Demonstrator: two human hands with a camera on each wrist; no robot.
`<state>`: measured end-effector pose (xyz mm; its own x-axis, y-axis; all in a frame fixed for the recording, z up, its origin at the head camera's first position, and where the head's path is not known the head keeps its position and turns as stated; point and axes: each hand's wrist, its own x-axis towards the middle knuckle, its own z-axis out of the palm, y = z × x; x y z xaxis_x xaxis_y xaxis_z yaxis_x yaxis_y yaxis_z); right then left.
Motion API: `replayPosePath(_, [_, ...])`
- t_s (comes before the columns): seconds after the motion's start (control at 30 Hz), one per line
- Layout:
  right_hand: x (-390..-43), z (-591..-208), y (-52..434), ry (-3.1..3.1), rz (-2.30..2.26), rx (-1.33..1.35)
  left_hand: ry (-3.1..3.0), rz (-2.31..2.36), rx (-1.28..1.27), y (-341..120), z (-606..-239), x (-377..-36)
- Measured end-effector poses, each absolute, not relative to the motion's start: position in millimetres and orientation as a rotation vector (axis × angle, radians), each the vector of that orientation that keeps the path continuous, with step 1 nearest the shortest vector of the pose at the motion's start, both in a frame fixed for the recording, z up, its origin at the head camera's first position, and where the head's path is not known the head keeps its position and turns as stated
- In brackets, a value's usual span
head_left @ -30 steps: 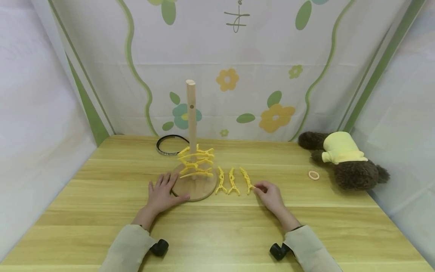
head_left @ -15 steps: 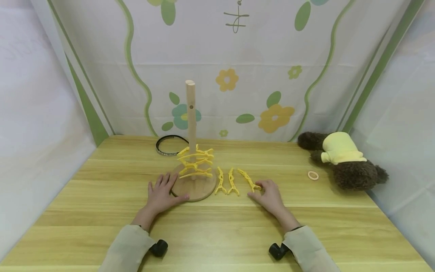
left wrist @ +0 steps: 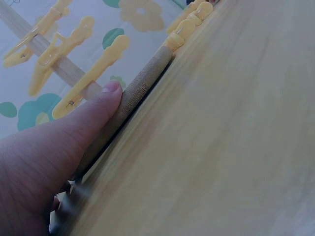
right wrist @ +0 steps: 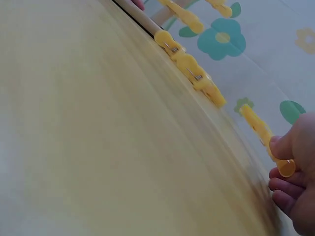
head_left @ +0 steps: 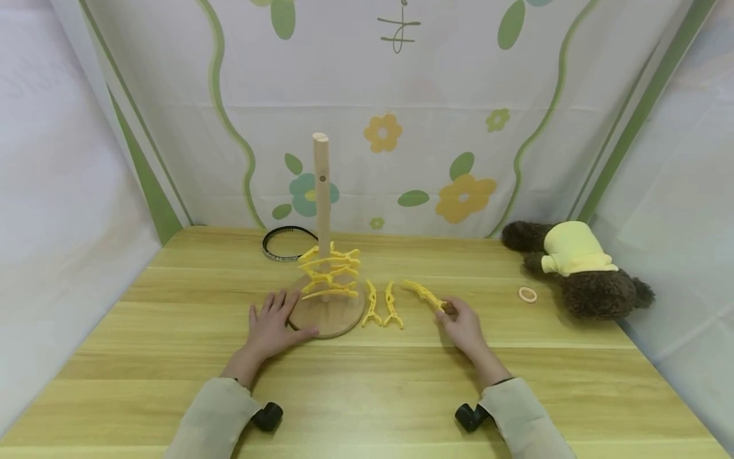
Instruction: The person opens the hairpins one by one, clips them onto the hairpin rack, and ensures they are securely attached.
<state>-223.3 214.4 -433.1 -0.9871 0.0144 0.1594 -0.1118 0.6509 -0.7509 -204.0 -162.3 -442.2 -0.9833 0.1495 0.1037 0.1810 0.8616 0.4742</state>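
Head view showed a wooden stand (head_left: pixel 328 313) with a round base and a tall pole (head_left: pixel 322 191). Yellow clips (head_left: pixel 329 274) were snapped onto the low part of the pole, one over the other. Two more yellow clips (head_left: pixel 381 305) lay side by side on the table, just beside the base.

At the edge of the round base, the left hand (head_left: pixel 274 328) lay flat on the table. Its fingers were spread and straight, and the thumb (left wrist: pixel 106 101) touched the rim of the base. It held nothing.

To the right of the two loose clips was the right hand (head_left: pixel 463 324). Its thumb and fingers pinched the near end of one yellow clip (head_left: pixel 424 294). The far end of that clip pointed toward the stand and looked lifted a little off the table. Both arms wore pale sleeves.

All of this sat on a light wooden table (head_left: pixel 367 382). A black hairband (head_left: pixel 285 243) lay behind the stand. A brown stuffed toy (head_left: pixel 579 268) in a yellow shirt lay at the right side, with a small pale ring (head_left: pixel 527 294) near it. Behind the table hung a white cloth (head_left: pixel 401 127) with flowers and green wavy lines.
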Motion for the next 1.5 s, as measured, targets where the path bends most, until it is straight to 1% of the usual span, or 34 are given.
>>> replayPosePath(0.17, [-228, -418, 225, -2.740, 1.261, 0.144, -2.980, -0.764, -0.262, -162, -441, -204])
replayPosePath(0.37, [-236, -389, 229, -2.730, 1.119, 0.386, -2.981, -0.750, -0.262, -162, -442, -205])
replayPosePath(0.53, [-248, -364, 223, -2.660, 1.014, 0.550, -2.984, -0.739, -0.264, -162, -441, -205])
replayPosePath(0.7, [-258, -336, 203, -2.641, 0.956, 0.643, -2.983, -0.741, -0.266, -162, -440, -205])
replayPosePath(0.97, [-267, -300, 151, -2.622, 1.028, 0.795, -2.983, -0.738, -0.262, -163, -442, -205])
replayPosePath(1.23, [-273, -290, 106, -2.617, 1.074, 0.918, -2.965, -0.742, -0.270, -164, -444, -205])
replayPosePath(1.5, [-274, -288, 87, -2.603, 1.104, 0.963, -2.966, -0.740, -0.276, -163, -444, -204])
